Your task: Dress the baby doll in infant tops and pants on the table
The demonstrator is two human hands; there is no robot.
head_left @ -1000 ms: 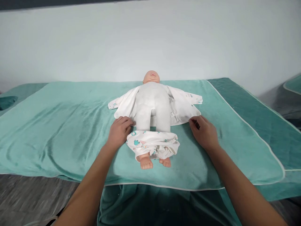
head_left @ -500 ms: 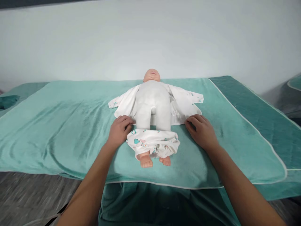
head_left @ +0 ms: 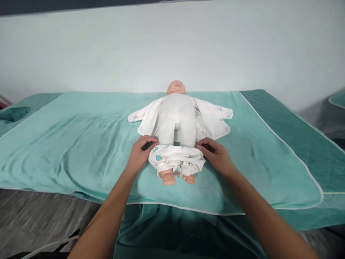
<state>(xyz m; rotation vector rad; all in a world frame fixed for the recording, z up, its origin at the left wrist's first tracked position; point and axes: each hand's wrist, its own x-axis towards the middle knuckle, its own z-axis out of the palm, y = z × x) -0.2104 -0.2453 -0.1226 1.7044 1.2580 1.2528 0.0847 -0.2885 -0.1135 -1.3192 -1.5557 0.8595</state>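
Observation:
A baby doll (head_left: 176,108) with a white cloth body lies on its back, feet towards me. Its patterned white trousers (head_left: 176,158) are bunched around the lower legs, with the bare feet sticking out below. At the left end of the waistband, my left hand (head_left: 142,153) pinches the fabric between thumb and fingers. My right hand (head_left: 215,154) has the opposite end of the waistband in a similar pinch. A white baby jacket (head_left: 211,122) is spread open under the doll, its patterned sleeves stretched out to both sides.
A light green blanket (head_left: 88,144) with pale piping covers the bed, with wrinkles on the left. Darker green cloth (head_left: 293,140) shows at the right, and more hangs down in front of me. A pale wall (head_left: 172,46) rises behind the bed.
Both hands have left the lower corners of the jacket and moved inward to the waistband of the trousers. The doll stays in place while the view shifts slightly.

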